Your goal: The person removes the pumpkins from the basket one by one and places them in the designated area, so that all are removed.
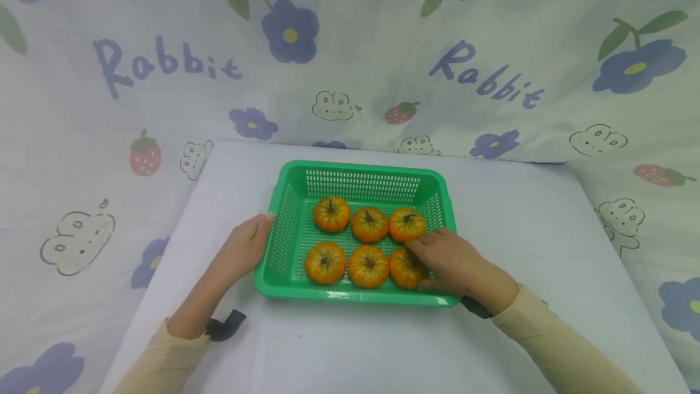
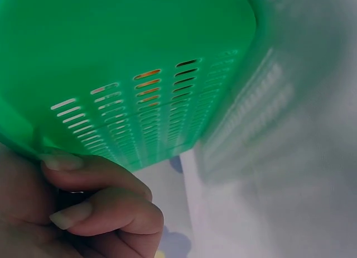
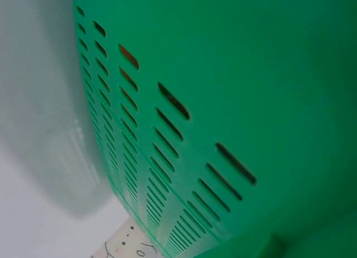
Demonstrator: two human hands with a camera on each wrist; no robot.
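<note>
Tugging the round orange pumpkin [image 1: 406, 268] the right hand [image 1: 455, 263] grips at four o'clock could drag the green plastic basket [image 1: 355, 297] the left hand [image 1: 247, 246] holds.

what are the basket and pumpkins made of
Green basket: likely plastic, smooth with a slight sheen; its front rim catches a highlight. Pumpkins: possibly moulded plastic or foam, satin-looking, given their similar ribbed shapes, though real ones can't be ruled out.

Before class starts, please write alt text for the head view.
A right hand grips the front-right orange pumpkin of six in a green basket, while the left hand holds its left rim. The basket stands on a white table.
</note>
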